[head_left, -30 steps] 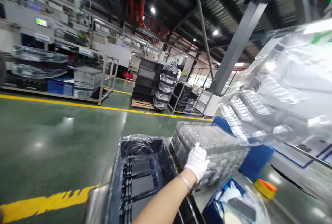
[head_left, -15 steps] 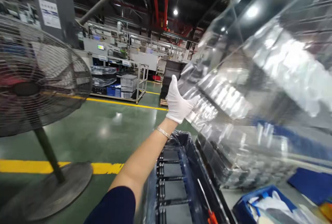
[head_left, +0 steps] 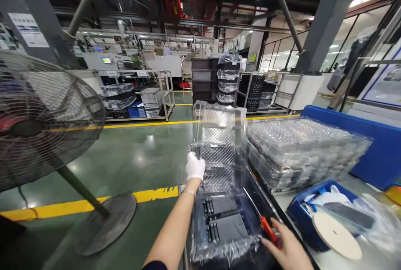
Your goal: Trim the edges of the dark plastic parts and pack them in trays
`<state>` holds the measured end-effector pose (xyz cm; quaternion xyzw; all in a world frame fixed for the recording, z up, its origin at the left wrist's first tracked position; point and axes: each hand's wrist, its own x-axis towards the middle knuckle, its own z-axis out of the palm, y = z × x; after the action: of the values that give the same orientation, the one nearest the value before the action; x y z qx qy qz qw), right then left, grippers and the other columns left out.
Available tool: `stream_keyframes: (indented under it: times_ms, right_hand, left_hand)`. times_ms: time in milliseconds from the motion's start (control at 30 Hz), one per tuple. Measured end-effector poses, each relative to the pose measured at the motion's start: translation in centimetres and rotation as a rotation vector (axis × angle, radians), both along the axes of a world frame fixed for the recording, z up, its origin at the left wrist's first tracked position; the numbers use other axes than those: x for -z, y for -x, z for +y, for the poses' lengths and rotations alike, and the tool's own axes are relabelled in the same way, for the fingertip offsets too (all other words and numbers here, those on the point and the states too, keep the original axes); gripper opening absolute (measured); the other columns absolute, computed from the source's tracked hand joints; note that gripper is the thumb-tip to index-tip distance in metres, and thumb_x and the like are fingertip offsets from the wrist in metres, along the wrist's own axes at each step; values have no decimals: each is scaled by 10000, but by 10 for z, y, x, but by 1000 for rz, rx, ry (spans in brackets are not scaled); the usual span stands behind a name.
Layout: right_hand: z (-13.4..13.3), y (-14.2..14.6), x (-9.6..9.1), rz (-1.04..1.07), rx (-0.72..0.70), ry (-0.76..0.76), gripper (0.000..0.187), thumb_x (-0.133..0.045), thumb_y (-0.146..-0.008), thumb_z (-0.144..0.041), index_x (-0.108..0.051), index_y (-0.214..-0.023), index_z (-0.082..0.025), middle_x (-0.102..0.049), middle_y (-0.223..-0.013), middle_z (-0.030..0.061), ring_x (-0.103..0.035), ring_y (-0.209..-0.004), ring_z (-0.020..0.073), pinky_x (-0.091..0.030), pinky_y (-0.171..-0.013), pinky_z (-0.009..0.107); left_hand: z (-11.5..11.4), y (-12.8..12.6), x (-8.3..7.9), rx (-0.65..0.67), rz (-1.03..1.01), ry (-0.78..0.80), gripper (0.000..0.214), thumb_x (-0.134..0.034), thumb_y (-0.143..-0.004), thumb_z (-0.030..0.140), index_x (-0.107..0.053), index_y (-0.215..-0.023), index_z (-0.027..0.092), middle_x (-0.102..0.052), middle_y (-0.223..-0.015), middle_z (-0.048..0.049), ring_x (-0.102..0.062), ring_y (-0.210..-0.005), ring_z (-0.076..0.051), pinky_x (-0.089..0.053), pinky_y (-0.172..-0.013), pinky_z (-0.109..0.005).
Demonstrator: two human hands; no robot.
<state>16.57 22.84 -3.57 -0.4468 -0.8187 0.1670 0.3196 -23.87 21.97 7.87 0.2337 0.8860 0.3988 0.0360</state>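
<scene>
My left hand, in a white glove, grips the edge of a clear plastic blister tray standing upright above a black crate. The crate is lined with clear plastic and holds dark trays with slotted rows. My bare right hand is at the crate's right rim, its fingers closing on an orange-handled tool with a long thin shaft. To the right, a tall stack of clear blister trays lies on its side on the table.
A blue bin holding white cloth and plastic sits at the lower right, beside a pale round disc. A blue panel stands behind the stack. A floor fan stands left of the crate, on a green floor with yellow lines.
The view has swung left and levelled. My left hand has come down from high on the right with the clear tray, now upright above the crate. My right hand has appeared on the orange handle.
</scene>
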Motion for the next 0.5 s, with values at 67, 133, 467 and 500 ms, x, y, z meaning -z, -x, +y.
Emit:
stream_keyframes:
  times_ms: [67,133,467,500]
  right_hand:
    - [-8,7,33,9,-6,34,612,-608,-844,-730,-710,-1080,-175,-746,-1038,88,-705,-976,223,-553,-922,458]
    - [-6,6,55,32,8,56,515,-544,-939,-655,-696,-1090,-188,-734,-1044,68,-692,-986,206,-536,-943,461]
    - [18,-15,91,120,30,21,606,-454,-944,-733,-701,-1079,-197,-743,-1030,70,-709,-940,196,-570,-879,427]
    - [19,-14,92,122,26,12,613,-454,-939,-741,-706,-1071,-198,-747,-1017,69,-713,-929,194,-576,-864,418]
  left_hand:
    - [-1,-8,11,37,4,67,657,-516,-845,214,-348,-1477,148,-613,-1345,-195,-700,-1052,-337,-528,-865,-425]
    - [1,-12,13,82,27,124,873,-517,-829,186,-100,-1594,138,-532,-1430,-232,-677,-1111,-360,-522,-909,-447]
    - [-26,-46,45,273,-68,340,1017,-557,-810,188,68,-1611,164,-698,-1244,-195,-717,-1050,-312,-528,-913,-399]
    - [-35,-50,52,268,-82,352,1015,-544,-805,177,72,-1611,154,-716,-1207,-193,-722,-1034,-314,-529,-903,-401]
